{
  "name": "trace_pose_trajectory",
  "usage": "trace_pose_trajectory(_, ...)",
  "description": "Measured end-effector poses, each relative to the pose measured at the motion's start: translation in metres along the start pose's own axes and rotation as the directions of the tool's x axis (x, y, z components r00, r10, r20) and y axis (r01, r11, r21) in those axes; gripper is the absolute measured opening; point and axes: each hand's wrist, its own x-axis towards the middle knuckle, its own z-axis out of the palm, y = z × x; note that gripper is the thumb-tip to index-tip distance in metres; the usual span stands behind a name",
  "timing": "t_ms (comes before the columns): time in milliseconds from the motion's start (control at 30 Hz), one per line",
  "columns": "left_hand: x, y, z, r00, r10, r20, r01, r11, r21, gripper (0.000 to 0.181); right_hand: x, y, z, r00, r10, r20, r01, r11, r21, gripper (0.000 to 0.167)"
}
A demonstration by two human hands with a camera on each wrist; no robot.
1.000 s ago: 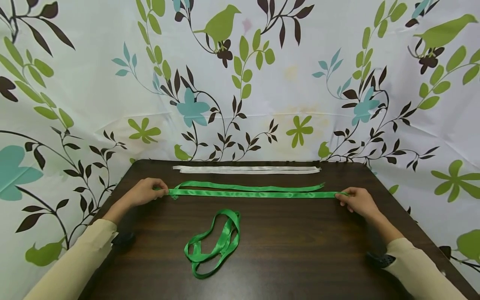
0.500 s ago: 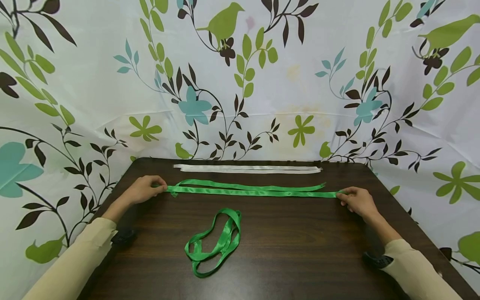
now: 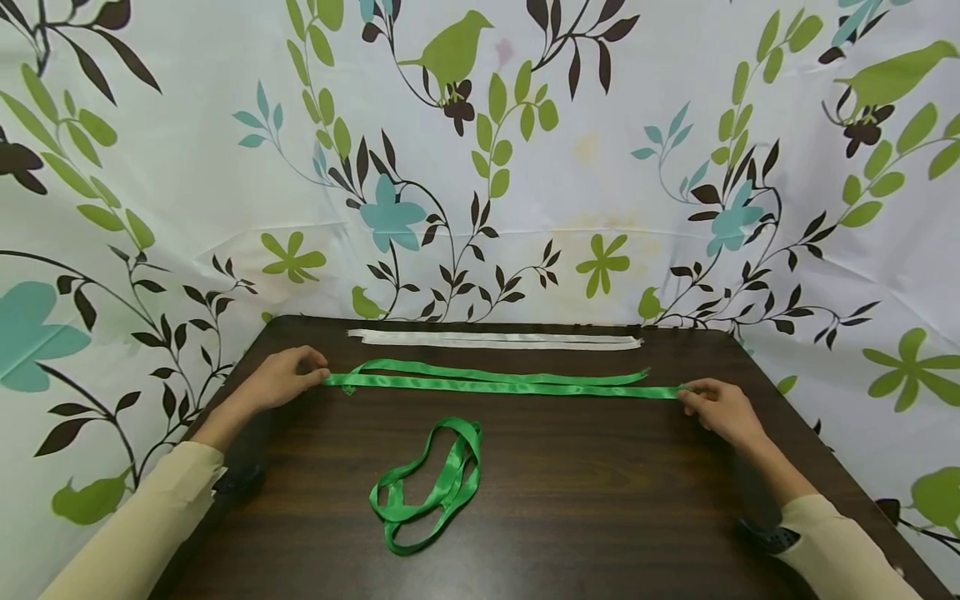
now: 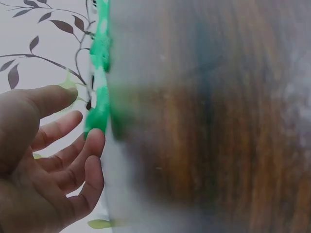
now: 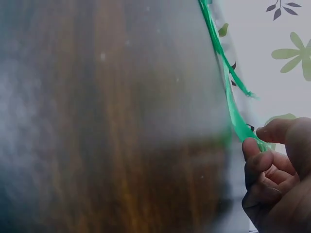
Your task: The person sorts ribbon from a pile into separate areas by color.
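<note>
A long green satin ribbon [image 3: 480,386] stretches straight across the table, in front of a second green ribbon [image 3: 495,372] that curves slightly. At its left end is my left hand [image 3: 281,379]. The left wrist view shows that hand's thumb and fingers [image 4: 73,170] apart, loosely bent, with the ribbon end [image 4: 97,114] just beyond them and not pinched. My right hand [image 3: 720,410] pinches the right end between thumb and index finger; the right wrist view shows the frayed tip [image 5: 264,145] there.
Two white ribbons [image 3: 495,340] lie parallel near the far edge of the dark wooden table [image 3: 600,500]. A loosely looped green ribbon [image 3: 427,492] lies nearer, left of the middle. A patterned curtain [image 3: 525,167] hangs behind the table.
My left hand has slid a little to the left and its finger and thumb have parted from the ribbon end. My right hand has shifted slightly right. The other ribbons have not moved.
</note>
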Motion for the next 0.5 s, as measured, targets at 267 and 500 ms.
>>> trace_pose_trajectory(267,-0.010,0.020,-0.007,0.996,0.067,-0.059,-0.067,0.998,0.002,0.026,-0.009,-0.013,-0.005,0.999,-0.034,-0.001,0.034,0.999,-0.015,0.049)
trace_pose_trajectory(500,-0.022,0.044,-0.005,0.992,0.109,-0.060,-0.111,0.993,-0.036,0.028,-0.012,-0.020,-0.008,0.999,-0.027,0.026,0.028,0.999,-0.028,0.050)
